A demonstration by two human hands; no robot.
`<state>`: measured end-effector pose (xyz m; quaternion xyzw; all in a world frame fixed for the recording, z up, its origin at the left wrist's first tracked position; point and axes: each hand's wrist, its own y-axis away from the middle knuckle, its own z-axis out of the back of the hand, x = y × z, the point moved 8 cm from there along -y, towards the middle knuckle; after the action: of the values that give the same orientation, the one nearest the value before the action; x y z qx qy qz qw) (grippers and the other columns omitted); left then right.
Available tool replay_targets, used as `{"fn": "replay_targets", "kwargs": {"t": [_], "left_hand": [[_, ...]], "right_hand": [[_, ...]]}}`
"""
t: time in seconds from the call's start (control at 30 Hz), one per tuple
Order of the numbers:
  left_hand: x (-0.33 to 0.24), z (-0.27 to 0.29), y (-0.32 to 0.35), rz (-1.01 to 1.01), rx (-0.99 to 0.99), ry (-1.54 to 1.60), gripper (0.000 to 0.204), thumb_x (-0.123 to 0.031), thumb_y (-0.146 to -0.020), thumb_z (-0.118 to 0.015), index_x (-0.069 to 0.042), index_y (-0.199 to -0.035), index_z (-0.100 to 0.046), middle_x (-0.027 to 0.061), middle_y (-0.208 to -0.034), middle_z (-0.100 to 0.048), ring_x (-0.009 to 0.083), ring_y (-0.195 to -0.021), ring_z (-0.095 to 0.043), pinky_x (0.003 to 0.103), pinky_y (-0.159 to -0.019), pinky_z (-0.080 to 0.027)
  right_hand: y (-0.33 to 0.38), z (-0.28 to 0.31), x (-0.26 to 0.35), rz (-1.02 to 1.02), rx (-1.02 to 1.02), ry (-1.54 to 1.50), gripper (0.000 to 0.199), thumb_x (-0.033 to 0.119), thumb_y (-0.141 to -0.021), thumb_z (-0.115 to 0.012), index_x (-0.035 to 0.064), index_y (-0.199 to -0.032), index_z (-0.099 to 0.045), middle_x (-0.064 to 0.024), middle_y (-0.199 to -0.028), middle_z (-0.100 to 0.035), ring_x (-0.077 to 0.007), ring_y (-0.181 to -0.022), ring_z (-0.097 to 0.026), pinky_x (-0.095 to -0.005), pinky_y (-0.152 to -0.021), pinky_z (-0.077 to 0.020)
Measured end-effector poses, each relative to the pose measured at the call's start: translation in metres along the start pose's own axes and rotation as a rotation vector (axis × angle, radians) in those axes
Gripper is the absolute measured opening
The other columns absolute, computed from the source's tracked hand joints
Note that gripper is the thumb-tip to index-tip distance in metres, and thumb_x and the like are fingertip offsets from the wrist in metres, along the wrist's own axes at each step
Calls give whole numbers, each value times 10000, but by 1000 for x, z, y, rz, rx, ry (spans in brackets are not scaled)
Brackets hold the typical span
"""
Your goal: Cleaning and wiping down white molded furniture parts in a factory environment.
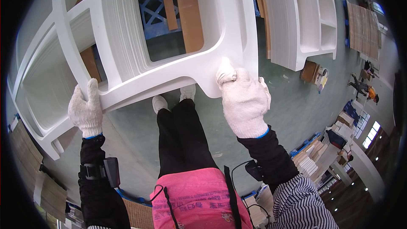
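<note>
Left hand (pixel 86 109) at 9 o'clock and right hand (pixel 243 99) at 3 o'clock, both gloved, clasp the lower edge of the white moulded panel (pixel 127 29).

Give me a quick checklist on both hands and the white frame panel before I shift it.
1. Left hand on the white frame panel: ok, gloved fingers wrap its lower-left edge.
2. Right hand on the panel: ok, gripping the lower edge near the corner.
3. Panel held off the green floor: ok.
4. Feet placement: ok, white shoes directly below the panel.
5. Stacked white panels to the right: ok, apart from the held one.
6. Far end of the panel: cannot tell, out of frame.
</note>
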<state>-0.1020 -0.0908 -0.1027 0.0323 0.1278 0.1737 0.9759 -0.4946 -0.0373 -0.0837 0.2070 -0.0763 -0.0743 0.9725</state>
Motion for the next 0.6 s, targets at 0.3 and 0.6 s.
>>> {"fn": "replay_targets", "kwargs": {"t": [0.3, 0.6], "left_hand": [[-3, -2, -1, -36, -25, 14, 613, -596, -916, -610, -10, -1044, -736, 166, -838, -737, 307, -801, -731, 420, -759, -563], [-4, -1, -5, -53, -10, -3, 611, -598, -912, -614, -14, -1044, -733, 169, -840, -734, 315, -798, -723, 409, -763, -553]], "right_hand": [[4, 13, 12, 217, -211, 163, 296, 100, -754, -665, 124, -1036, -577, -97, -958, -566, -304, -751, -631, -444, -674, -515], [3, 9, 13, 219, -253, 216, 222, 107, -778, -642, 97, -992, -583, -96, -912, -563, -291, -691, -618, -430, -603, -500]]}}
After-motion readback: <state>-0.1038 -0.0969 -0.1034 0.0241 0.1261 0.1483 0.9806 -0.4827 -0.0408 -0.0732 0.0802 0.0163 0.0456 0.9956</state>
